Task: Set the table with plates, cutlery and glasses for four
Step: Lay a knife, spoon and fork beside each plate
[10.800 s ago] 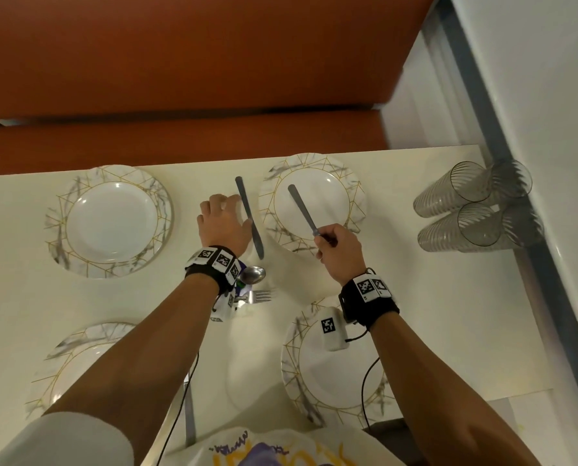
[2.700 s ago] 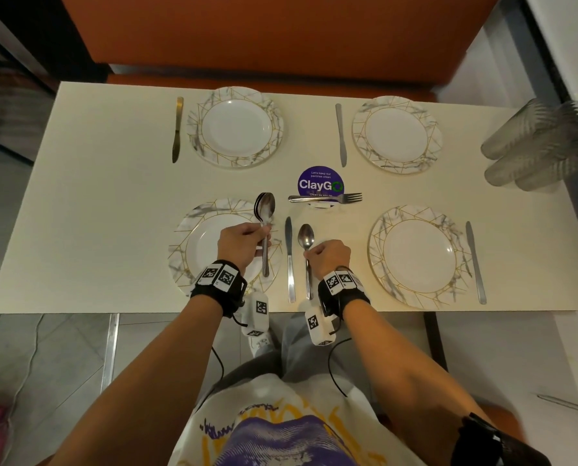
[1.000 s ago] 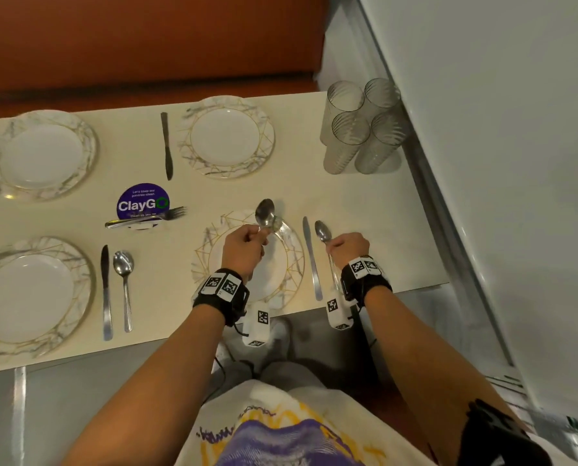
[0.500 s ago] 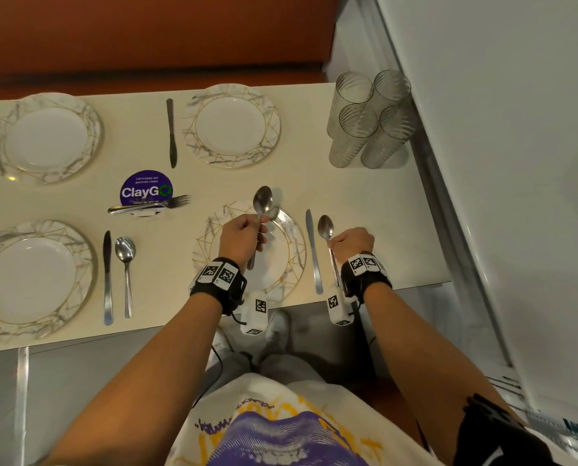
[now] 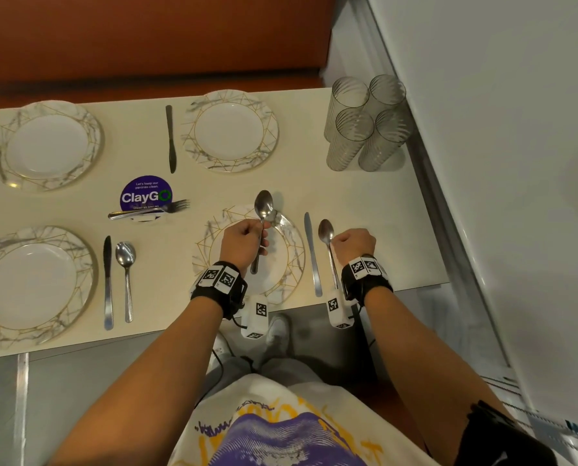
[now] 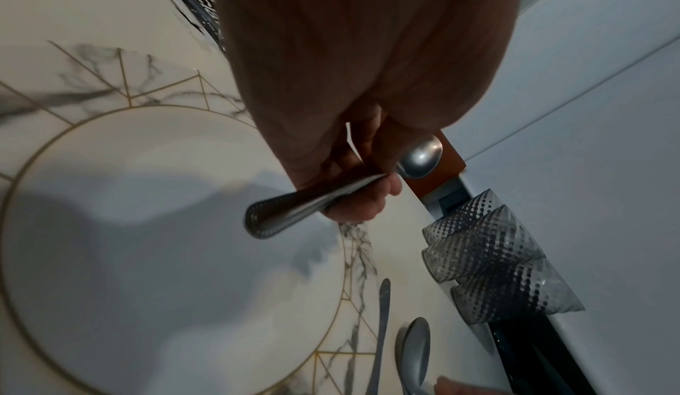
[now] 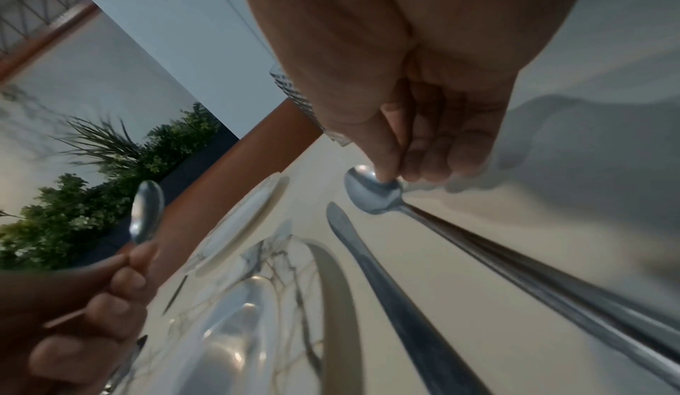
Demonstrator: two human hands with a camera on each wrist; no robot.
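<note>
Head view: round purple "ClayGO" sticker (image 5: 145, 196) on the cream table (image 5: 375, 210), steel forks across it. My left hand (image 5: 244, 242) grips shiny steel spoons (image 5: 262, 213) above a marble-veined, gold-lined plate (image 5: 292, 250).

Left wrist view: beaded handle end, four ribbed clear glasses (image 6: 489, 259).

Right wrist view: my right hand (image 7: 416, 110), fingers curled, thumb tip pressing the tabled spoon (image 7: 375, 195) beside a smooth knife (image 7: 386, 285).

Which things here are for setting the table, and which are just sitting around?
For the job:
plates
knives
spoons, two more in the left hand
forks
glasses
right hand touching a laid spoon

Just there:
ClayGo sticker
orange bench
plants
</note>
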